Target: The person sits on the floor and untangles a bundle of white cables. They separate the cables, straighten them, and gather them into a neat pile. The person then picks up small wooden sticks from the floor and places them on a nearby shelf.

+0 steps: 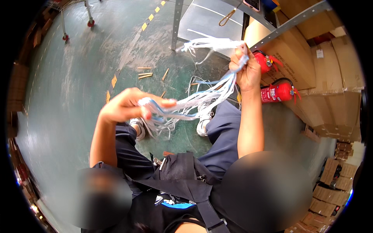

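A long bundle of thin white and light blue strands stretches between my two hands, with loose ends dangling. My left hand, slightly blurred, loosely grips the lower-left end between thumb and fingers. My right hand is raised higher at the right, its fingers closed round the bundle, with a white tuft sticking out leftward above it. Below the strands are my shoes; some loose ends hang near the floor.
A metal shelf holds a phone. Two red fire extinguishers and cardboard boxes are at my right. Several thin wooden sticks lie on the green floor. A wheeled rack stands upper left.
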